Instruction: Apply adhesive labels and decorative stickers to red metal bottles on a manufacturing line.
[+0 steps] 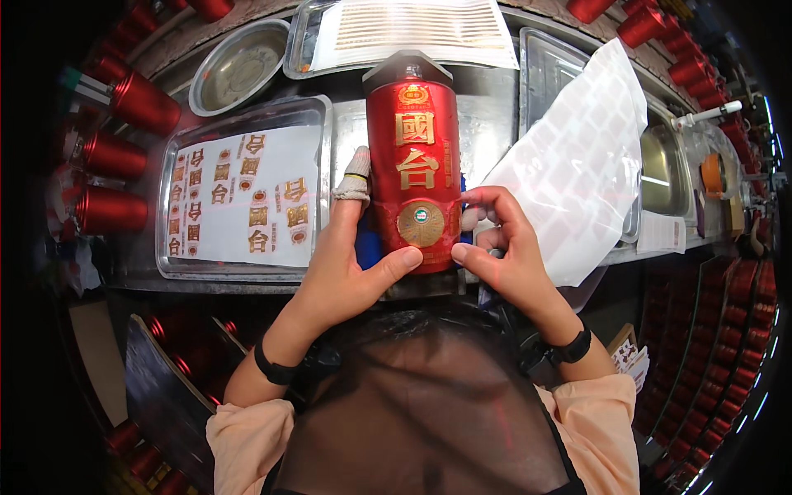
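A glossy red bottle [379, 157] with gold lettering and a round gold emblem lies in front of me, its dark angular cap end pointing away. My left hand [345, 262] grips its left side, thumb on the lower front near the emblem. A whitish cloth cover wraps one finger of that hand, which stretches along the bottle's side. At the lower right edge, my right hand [516, 256] holds the bottle with thumb and bent index finger. Other right fingers, some with pale covers, curl beside it. Something blue shows partly behind the bottle.
A metal tray [324, 140] on the left holds a white sheet of gold decals. Beyond are a round metal bowl [196, 87] and another tray with a striped sheet [412, 33]. White translucent sheeting [569, 165] covers part of the right side. Red bottles [115, 210] line both sides.
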Available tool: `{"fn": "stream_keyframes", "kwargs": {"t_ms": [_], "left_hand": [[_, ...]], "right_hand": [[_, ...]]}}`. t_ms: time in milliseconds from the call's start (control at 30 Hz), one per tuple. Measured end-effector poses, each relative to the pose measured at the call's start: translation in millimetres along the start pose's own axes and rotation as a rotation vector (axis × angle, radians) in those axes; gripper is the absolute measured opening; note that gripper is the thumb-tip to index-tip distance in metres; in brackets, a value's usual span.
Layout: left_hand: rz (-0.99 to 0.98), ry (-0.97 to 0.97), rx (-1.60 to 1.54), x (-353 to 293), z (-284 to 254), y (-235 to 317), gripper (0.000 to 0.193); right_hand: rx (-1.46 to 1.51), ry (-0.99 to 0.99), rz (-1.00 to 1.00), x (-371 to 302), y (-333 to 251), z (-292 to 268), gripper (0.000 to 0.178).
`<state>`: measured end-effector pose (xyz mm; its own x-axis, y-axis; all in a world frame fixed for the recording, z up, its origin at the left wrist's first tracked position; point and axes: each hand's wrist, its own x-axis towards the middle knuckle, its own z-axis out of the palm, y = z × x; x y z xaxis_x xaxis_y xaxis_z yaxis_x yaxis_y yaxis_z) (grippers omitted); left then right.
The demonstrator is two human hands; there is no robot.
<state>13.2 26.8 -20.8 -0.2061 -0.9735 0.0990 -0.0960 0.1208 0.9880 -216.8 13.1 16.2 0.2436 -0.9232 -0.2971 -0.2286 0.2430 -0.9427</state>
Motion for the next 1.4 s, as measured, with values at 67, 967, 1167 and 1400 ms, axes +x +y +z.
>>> {"fn": "stream_keyframes", "kwargs": {"t_ms": [67, 967, 1167, 1400], "left_hand": [[-0.008, -0.009, -0.014, 0.2, 0.1, 0.4, 0.104], [-0.024, 0.099, -0.177, 6.0, 1.3, -2.3, 0.082], [0.010, 0.161, -0.128, 4.9, 4.7, -3.0, 0.079], [-0.008, 0.146, -0.164, 6.3, 3.2, -4.2, 0.083]], "right_hand": [[-0.008, -0.007, 0.013, 2.8, 0.6, 0.8, 0.052], [0.010, 0.087, -0.119, 18.9, -4.1, 5.8, 0.046], [-0.009, 0.088, -0.139, 27.1, -3.6, 12.5, 0.057], [0.014, 0.063, -0.100, 27.0, -2.2, 10.3, 0.058]]}}
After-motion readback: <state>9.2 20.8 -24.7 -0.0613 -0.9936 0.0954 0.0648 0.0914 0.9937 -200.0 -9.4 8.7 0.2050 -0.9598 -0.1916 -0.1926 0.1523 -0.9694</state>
